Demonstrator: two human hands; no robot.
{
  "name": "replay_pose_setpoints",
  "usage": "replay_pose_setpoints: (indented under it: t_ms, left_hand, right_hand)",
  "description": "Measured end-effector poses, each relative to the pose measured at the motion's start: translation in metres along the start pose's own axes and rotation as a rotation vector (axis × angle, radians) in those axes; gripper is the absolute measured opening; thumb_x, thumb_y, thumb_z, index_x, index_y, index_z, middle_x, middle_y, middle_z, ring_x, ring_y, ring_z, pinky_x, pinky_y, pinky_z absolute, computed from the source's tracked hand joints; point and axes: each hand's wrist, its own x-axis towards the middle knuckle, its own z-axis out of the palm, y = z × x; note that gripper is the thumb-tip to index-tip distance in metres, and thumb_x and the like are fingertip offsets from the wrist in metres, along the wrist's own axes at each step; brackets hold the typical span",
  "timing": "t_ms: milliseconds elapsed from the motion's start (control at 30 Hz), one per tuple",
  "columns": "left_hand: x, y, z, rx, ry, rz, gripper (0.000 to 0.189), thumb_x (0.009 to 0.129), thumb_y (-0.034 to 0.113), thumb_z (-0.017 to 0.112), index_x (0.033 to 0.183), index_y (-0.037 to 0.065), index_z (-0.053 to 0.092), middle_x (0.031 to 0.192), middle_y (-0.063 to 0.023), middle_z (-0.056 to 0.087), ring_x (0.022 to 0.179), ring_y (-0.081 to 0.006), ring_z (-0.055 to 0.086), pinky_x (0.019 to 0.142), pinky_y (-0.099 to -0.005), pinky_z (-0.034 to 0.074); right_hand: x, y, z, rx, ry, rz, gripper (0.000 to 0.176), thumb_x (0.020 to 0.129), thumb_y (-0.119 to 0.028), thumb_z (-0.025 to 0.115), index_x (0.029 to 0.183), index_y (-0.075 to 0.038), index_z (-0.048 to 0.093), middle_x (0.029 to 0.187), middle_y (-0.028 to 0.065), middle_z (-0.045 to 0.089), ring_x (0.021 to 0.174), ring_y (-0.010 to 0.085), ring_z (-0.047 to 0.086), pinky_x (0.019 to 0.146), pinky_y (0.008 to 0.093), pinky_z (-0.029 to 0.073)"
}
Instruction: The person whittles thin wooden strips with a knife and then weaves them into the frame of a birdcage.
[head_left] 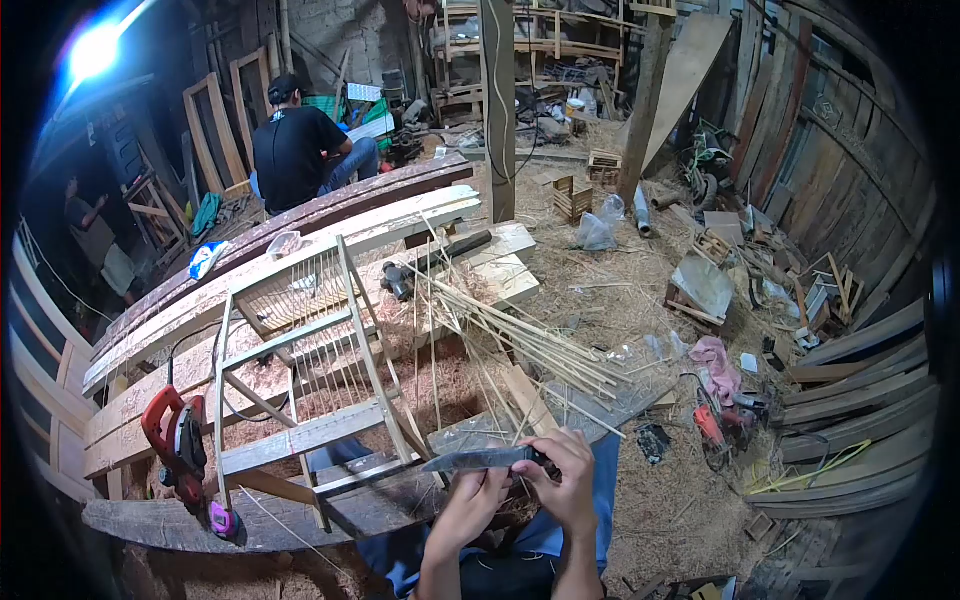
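A knife (475, 459) with a broad grey blade points left, in front of my lap. My right hand (565, 472) is closed around its dark handle. Just under the blade, my left hand (470, 507) has its fingers curled together close to the knife; what it pinches is hidden. Beyond my hands lies a loose pile of thin wooden sticks (545, 340). Left of them stands a wooden frame (310, 440) strung with a row of thin sticks.
A hammer (398, 281), a red power tool (178, 440) and a pink tape measure (223, 519) lie around the workbench (140, 522). A red-handled saw (710, 425) sits on the shaving-covered floor. A person in black (290, 150) sits beyond the planks; another person (92, 225) is at far left.
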Motion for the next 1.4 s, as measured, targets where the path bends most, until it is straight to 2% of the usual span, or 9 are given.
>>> replay_pose_setpoints:
  t_ms: [533, 700, 767, 900, 967, 1100, 1167, 1233, 1400]
  left_hand:
    - [-0.008, 0.021, 0.018, 0.507, 0.009, 0.163, 0.019, 0.106, 0.012, 0.051, 0.113, -0.002, 0.062, 0.090, -0.0162, 0.061, 0.084, -0.0237, 0.059, 0.082, -0.0379, 0.048]
    - [-0.011, 0.019, 0.030, 0.576, 0.071, 0.333, 0.019, 0.103, 0.013, 0.053, 0.099, -0.003, 0.062, 0.078, -0.0115, 0.058, 0.075, -0.0150, 0.052, 0.073, -0.0363, 0.048]
    - [-0.015, 0.037, 0.034, 0.550, 0.034, 0.029, 0.020, 0.103, 0.012, 0.054, 0.108, -0.004, 0.064, 0.094, -0.0213, 0.066, 0.080, -0.0341, 0.062, 0.078, -0.0405, 0.050]
    - [-0.005, 0.020, 0.022, 0.626, 0.013, 0.045, 0.019, 0.103, 0.013, 0.052, 0.104, -0.004, 0.063, 0.087, -0.0203, 0.066, 0.073, -0.0360, 0.059, 0.071, -0.0436, 0.049]
    - [-0.001, 0.012, 0.020, 0.581, 0.117, 0.279, 0.027, 0.104, 0.016, 0.053, 0.090, -0.005, 0.060, 0.071, -0.0123, 0.055, 0.068, -0.0165, 0.050, 0.064, -0.0399, 0.045]
    - [-0.012, 0.036, 0.014, 0.440, 0.247, 0.222, 0.028, 0.109, 0.022, 0.049, 0.092, 0.001, 0.056, 0.071, -0.0006, 0.048, 0.063, -0.0105, 0.045, 0.056, -0.0300, 0.038]
    - [-0.028, 0.041, -0.002, 0.110, 0.225, 0.178, 0.028, 0.111, 0.026, 0.045, 0.096, 0.004, 0.054, 0.071, 0.0056, 0.041, 0.059, -0.0042, 0.036, 0.051, -0.0234, 0.030]
    - [-0.023, 0.041, -0.002, 0.140, 0.202, 0.188, 0.030, 0.111, 0.029, 0.044, 0.095, 0.005, 0.053, 0.071, 0.0082, 0.036, 0.058, -0.0010, 0.029, 0.049, -0.0205, 0.024]
    - [0.005, 0.025, 0.002, 0.108, 0.111, 0.124, 0.031, 0.111, 0.032, 0.047, 0.096, 0.005, 0.052, 0.069, 0.0089, 0.033, 0.055, -0.0012, 0.026, 0.047, -0.0215, 0.020]
  right_hand:
    - [-0.002, 0.016, -0.001, 0.109, 0.089, -0.027, 0.040, 0.080, -0.042, 0.079, 0.090, -0.004, 0.074, 0.081, 0.0049, 0.068, 0.075, 0.0254, 0.059, 0.075, 0.0374, 0.039]
    - [-0.007, 0.024, -0.004, 0.083, 0.142, -0.075, 0.039, 0.077, -0.042, 0.080, 0.089, -0.005, 0.074, 0.082, 0.0031, 0.069, 0.075, 0.0232, 0.059, 0.076, 0.0373, 0.039]
    - [-0.007, 0.024, -0.005, 0.055, 0.159, -0.077, 0.038, 0.077, -0.042, 0.080, 0.089, -0.006, 0.075, 0.082, 0.0029, 0.068, 0.075, 0.0230, 0.059, 0.076, 0.0373, 0.039]
    - [-0.006, 0.021, -0.002, -0.055, 0.155, -0.069, 0.037, 0.076, -0.042, 0.081, 0.090, -0.008, 0.075, 0.081, 0.0022, 0.068, 0.076, 0.0224, 0.059, 0.077, 0.0367, 0.038]
    - [-0.006, 0.020, 0.000, -0.076, 0.152, -0.061, 0.035, 0.076, -0.040, 0.081, 0.091, -0.009, 0.076, 0.079, 0.0021, 0.067, 0.076, 0.0232, 0.059, 0.077, 0.0376, 0.039]
    - [-0.018, 0.062, -0.005, -0.195, 0.292, -0.038, 0.038, 0.084, -0.040, 0.078, 0.095, -0.004, 0.074, 0.080, 0.0058, 0.065, 0.079, 0.0260, 0.058, 0.077, 0.0400, 0.040]
    - [-0.032, 0.089, -0.030, -0.199, 0.620, 0.328, 0.049, 0.091, -0.047, 0.072, 0.098, 0.002, 0.071, 0.085, 0.0104, 0.064, 0.085, 0.0280, 0.058, 0.080, 0.0412, 0.042]
    - [-0.037, 0.078, -0.062, -0.170, 0.486, 0.463, 0.060, 0.095, -0.054, 0.066, 0.099, 0.005, 0.068, 0.091, 0.0129, 0.064, 0.093, 0.0290, 0.059, 0.085, 0.0408, 0.043]
    - [-0.017, 0.040, -0.030, -0.106, 0.312, 0.205, 0.044, 0.089, -0.046, 0.074, 0.096, -0.002, 0.071, 0.086, 0.0102, 0.064, 0.086, 0.0305, 0.058, 0.081, 0.0419, 0.042]
